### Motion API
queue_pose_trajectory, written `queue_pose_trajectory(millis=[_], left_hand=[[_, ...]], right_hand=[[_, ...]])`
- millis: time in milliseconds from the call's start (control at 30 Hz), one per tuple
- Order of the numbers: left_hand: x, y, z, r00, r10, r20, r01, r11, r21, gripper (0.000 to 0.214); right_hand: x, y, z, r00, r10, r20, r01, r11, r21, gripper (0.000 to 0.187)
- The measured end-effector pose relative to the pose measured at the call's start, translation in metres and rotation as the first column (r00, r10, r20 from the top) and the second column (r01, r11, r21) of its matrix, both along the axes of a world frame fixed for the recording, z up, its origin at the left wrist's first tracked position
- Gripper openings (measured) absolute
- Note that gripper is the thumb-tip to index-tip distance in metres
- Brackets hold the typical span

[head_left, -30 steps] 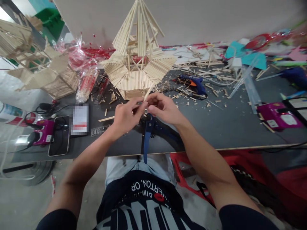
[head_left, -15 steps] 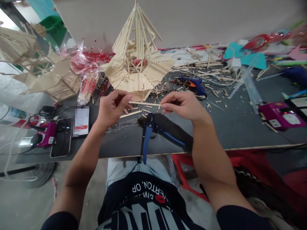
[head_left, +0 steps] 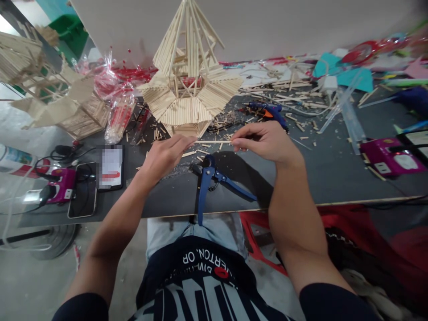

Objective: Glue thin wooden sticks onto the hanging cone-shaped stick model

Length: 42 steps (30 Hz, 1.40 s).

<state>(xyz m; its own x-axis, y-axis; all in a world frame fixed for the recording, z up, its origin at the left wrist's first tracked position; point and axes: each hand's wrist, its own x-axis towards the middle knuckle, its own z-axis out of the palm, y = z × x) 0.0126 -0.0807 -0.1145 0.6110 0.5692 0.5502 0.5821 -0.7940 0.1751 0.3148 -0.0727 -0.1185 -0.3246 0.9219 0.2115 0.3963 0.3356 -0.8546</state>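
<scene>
Between my two hands a thin wooden stick (head_left: pixel 214 142) is held level, in front of a pagoda-like model (head_left: pixel 190 109) built of many such sticks. My left hand (head_left: pixel 169 154) is closed on the stick's left end, its back turned up and hiding the fingertips. At the other end, the thumb and fingers of my right hand (head_left: pixel 259 141) pinch the stick. Just below it on the table lies a blue hand cutter (head_left: pixel 207 174) with its handles spread. A few loose sticks and offcuts lie close to my left hand.
A second stick model (head_left: pixel 63 98) stands at the left. Two phones, one of them with a lit screen (head_left: pixel 112 166), lie near a purple power socket (head_left: pixel 62 185). Behind my right hand sits a blue glue gun (head_left: pixel 267 111) among scattered sticks. Another purple socket (head_left: pixel 389 157) is at right.
My left hand has rolled over, back upward, and slid a little right along with the stick. My right hand has shifted slightly right. The camera view has moved a little.
</scene>
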Motion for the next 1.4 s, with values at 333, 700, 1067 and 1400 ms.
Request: queue_pose_trajectory(millis=[333, 700, 1067, 1400], left_hand=[[-0.001, 0.007, -0.014, 0.988, 0.138, -0.067, -0.131, 0.986, 0.099, 0.029], [0.005, 0.008, -0.023, 0.983, 0.183, 0.013, -0.182, 0.967, 0.175, 0.034], [0.003, 0.01, -0.029, 0.975, 0.223, -0.013, -0.216, 0.957, 0.194, 0.029], [0.007, 0.005, -0.025, 0.944, 0.322, -0.072, -0.314, 0.944, 0.105, 0.034]], right_hand=[[0.002, -0.011, 0.006, 0.949, -0.269, 0.163, 0.232, 0.949, 0.213, 0.026], [-0.113, -0.159, -0.05, 0.747, -0.348, 0.567, 0.356, 0.929, 0.102, 0.133], [-0.083, -0.153, -0.039, 0.597, -0.416, 0.685, 0.462, 0.877, 0.13, 0.082], [-0.065, -0.154, -0.013, 0.597, -0.184, 0.781, 0.345, 0.938, -0.043, 0.041]])
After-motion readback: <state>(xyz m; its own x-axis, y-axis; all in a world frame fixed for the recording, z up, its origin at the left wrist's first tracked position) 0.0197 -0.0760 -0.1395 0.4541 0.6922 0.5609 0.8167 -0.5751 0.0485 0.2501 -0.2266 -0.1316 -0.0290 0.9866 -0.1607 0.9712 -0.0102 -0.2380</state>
